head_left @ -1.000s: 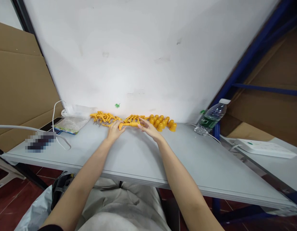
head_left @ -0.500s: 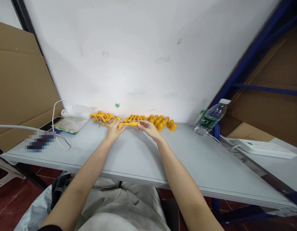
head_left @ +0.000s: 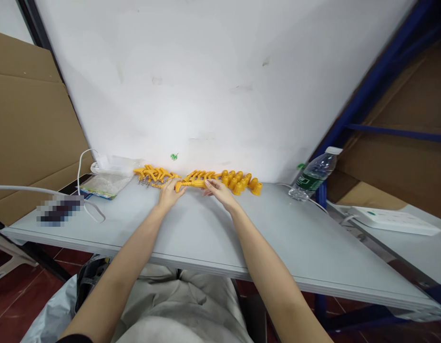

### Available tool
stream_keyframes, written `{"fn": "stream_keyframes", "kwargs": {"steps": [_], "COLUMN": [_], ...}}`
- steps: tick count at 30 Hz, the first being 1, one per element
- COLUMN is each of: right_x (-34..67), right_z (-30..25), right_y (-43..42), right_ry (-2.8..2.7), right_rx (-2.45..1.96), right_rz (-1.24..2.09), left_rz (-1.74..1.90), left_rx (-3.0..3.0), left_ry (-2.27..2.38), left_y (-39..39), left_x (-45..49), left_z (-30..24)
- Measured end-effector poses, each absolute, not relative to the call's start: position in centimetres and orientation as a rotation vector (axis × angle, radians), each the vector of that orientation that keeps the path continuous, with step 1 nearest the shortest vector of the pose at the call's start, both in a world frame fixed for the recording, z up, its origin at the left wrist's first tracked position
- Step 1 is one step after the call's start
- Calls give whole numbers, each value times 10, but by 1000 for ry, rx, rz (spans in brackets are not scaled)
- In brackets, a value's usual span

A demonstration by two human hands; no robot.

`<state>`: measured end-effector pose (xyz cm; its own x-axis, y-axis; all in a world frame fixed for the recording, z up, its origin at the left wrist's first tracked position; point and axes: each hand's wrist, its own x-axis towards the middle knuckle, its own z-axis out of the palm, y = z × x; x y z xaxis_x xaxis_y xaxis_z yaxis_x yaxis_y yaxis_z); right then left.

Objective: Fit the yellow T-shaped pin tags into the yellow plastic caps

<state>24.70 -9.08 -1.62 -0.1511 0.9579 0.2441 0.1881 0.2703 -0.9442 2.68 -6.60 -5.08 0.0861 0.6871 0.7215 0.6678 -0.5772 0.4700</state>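
A long yellow plastic piece with a ribbed shaft (head_left: 195, 183) is held level just above the table between both hands. My left hand (head_left: 167, 194) is closed around its left end, where a curved tip sticks out below the fingers. At the right end, my right hand (head_left: 220, 192) grips it between thumb and fingers; that end is partly hidden. To the left lies a heap of forked yellow pieces (head_left: 159, 171) with silver ball chains. Behind the held piece is a row of slanted yellow pieces (head_left: 205, 174). Several yellow cup-shaped pieces (head_left: 256, 186) stand right of my right hand.
The grey table (head_left: 202, 228) meets a white panel (head_left: 220, 95) at the back. At right stands a tilted water bottle (head_left: 309, 177) near a blue post and a white power strip (head_left: 395, 220). Plastic bags (head_left: 107, 183), white cables and a blurred dark item (head_left: 59, 209) lie left.
My right hand has shifted slightly left along the yellow piece, its thumb and fingers now further over the right end. My left hand stays in place.
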Motion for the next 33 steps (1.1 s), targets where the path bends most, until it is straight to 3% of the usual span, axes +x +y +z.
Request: {"fn": "stream_keyframes", "kwargs": {"steps": [23, 33], "right_x": [233, 215], "right_z": [-19, -16], "right_y": [-96, -97], "right_ry": [-1396, -1020], "right_rx": [-1011, -1068], "right_rz": [1134, 1315], "left_rz": [1590, 1520], "left_rx": [2405, 2422], "left_ry": [1420, 1481], "left_y": [-68, -73], "left_x": [23, 26], "left_z": [-49, -46]}}
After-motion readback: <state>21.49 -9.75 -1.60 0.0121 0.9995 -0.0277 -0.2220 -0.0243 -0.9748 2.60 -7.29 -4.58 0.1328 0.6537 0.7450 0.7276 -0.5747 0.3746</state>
